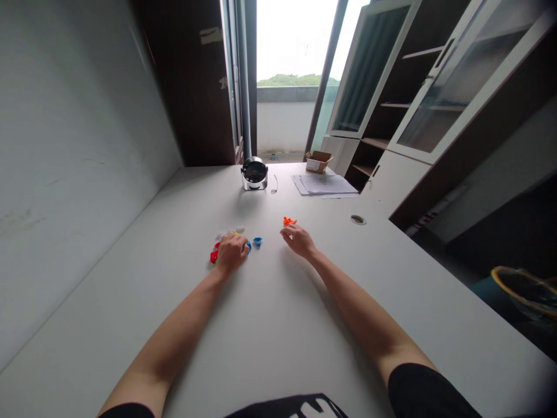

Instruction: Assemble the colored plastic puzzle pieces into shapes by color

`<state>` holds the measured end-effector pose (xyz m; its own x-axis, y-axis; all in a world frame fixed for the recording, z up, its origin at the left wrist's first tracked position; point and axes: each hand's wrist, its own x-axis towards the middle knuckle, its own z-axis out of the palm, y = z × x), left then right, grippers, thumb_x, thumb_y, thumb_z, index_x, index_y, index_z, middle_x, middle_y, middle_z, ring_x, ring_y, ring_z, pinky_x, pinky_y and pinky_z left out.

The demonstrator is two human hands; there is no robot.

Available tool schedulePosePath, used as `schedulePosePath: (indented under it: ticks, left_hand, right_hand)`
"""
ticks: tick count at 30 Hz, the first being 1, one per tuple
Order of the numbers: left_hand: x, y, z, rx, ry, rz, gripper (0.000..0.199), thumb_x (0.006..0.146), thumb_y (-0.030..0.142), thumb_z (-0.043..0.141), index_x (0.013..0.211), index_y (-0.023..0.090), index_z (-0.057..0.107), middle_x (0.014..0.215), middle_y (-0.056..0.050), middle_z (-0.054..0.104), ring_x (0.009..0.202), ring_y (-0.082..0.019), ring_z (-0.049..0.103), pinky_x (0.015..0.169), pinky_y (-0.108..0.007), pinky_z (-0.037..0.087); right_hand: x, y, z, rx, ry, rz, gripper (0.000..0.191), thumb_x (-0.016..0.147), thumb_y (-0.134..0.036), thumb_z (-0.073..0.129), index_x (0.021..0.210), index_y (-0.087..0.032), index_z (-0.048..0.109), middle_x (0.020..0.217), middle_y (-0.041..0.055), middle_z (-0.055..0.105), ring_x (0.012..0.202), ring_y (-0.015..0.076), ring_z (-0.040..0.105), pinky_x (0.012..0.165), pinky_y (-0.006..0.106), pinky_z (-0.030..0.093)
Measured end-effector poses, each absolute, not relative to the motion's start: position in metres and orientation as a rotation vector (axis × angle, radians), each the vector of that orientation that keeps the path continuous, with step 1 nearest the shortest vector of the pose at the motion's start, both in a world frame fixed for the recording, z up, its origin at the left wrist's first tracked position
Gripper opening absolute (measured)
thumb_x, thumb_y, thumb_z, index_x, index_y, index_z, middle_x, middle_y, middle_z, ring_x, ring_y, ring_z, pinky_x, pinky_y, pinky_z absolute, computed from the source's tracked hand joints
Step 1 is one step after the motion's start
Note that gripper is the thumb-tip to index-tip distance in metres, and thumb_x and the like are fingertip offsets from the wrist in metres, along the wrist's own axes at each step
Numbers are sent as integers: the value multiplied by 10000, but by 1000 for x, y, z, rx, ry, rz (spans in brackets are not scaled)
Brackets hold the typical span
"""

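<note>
My left hand [232, 251] rests over a small pile of coloured plastic pieces on the white table, its fingers curled down. Red pieces [213, 256] show at its left edge, a whitish piece [240, 230] behind it, and bits of yellow and green around it. Just to its right lies a separate blue piece [258, 241]. My right hand [297, 238] is bent just in front of an orange piece [289, 221], its fingertips close together. What either hand holds, if anything, is too small or hidden to tell.
A round black fan-like device [255, 173] stands at the back of the white table [270, 325], with a thin wire [275, 184] beside it. Papers [326, 184] and an open cardboard box [318, 162] lie at the back right. A round cable hole [357, 219] is at right.
</note>
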<state>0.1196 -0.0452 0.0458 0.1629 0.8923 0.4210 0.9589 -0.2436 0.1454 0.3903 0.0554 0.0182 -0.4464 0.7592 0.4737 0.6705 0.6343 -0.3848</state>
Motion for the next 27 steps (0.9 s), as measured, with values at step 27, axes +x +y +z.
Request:
schedulePosePath:
  ticks: [27]
  left_hand:
    - [126,-48,43,-2289,-1936,-657,244,953,296,484,914,256,721,896,-80,715,992,-286,589,960,-453,369]
  right_hand:
    - [360,29,12,-868,-2491,252,299,927,-228,621,1222,-252,664,1188,81,660,1109,220,589,960,353,478]
